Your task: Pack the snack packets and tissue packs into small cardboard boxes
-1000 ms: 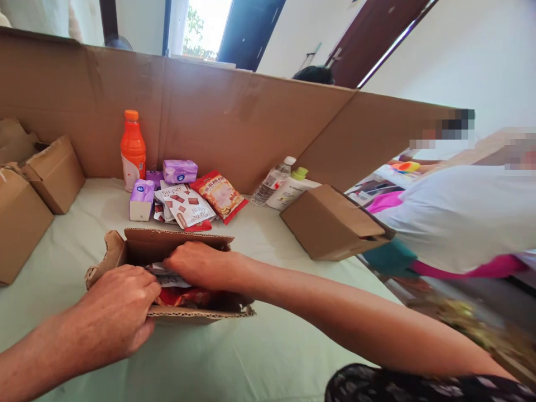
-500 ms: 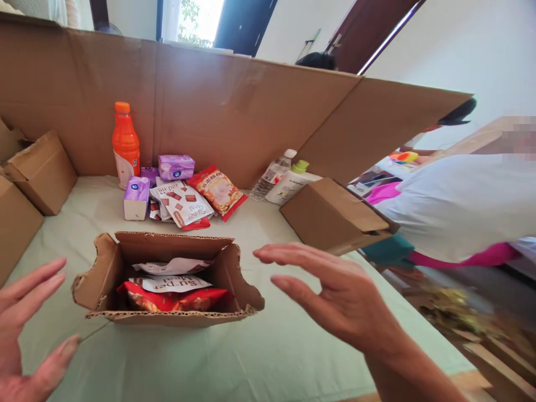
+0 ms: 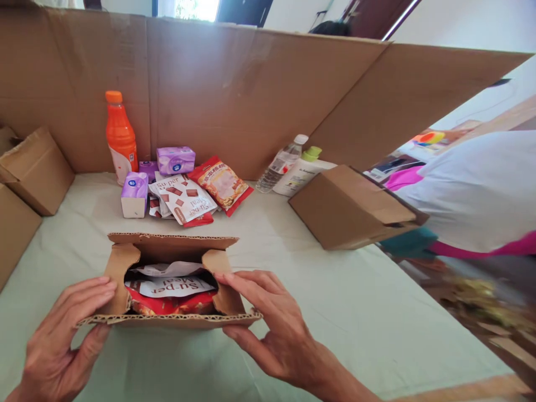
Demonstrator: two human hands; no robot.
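A small cardboard box (image 3: 176,322) stands at the front of the table, its two short side flaps folded inward. Inside sit white packets marked "Su-per Meal" (image 3: 171,286) and a red snack bag (image 3: 173,305). At the box's left end, my left hand (image 3: 69,335) has its fingers on the side flap and its thumb below the front edge. My right hand (image 3: 272,324) grips the right end the same way, fingers on the flap and thumb at the front corner. The long front and back flaps stand unfolded.
Behind the box lie purple tissue packs (image 3: 176,161), more white packets (image 3: 184,198) and a red snack bag (image 3: 221,181), beside an orange drink bottle (image 3: 120,139). A water bottle (image 3: 280,167), a white bottle (image 3: 299,177) and a carton (image 3: 352,206) are right. A person (image 3: 473,195) is beyond.
Both hands have come in from the sides onto the box. The two short side flaps, standing outward before, are now folded inward over the opening.
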